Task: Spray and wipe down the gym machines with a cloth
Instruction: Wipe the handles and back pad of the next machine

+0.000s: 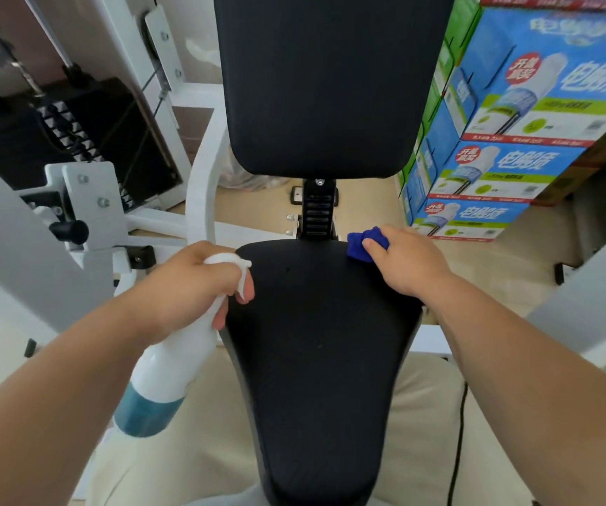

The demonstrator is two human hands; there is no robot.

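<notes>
Left hand [192, 283] gripping bottle [173, 363], right hand [407, 262] holding cloth [358, 244] on seat [319, 359], boxes [494, 169] beside

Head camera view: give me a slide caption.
Left hand grips a spray bottle; right hand holds a blue cloth against the black seat pad.

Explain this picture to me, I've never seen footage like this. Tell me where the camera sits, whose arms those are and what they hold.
This single picture comes from a camera worn on a person's head, looking down, so both bare arms are that person's own; there is no robot. The left hand grips a white spray bottle, nozzle toward the black seat of a gym machine. The right hand holds a blue cloth against the seat's far right edge. Beyond the seat stands the black backrest; left of it are a white frame and a weight stack; right of it, stacked printed boxes.
</notes>
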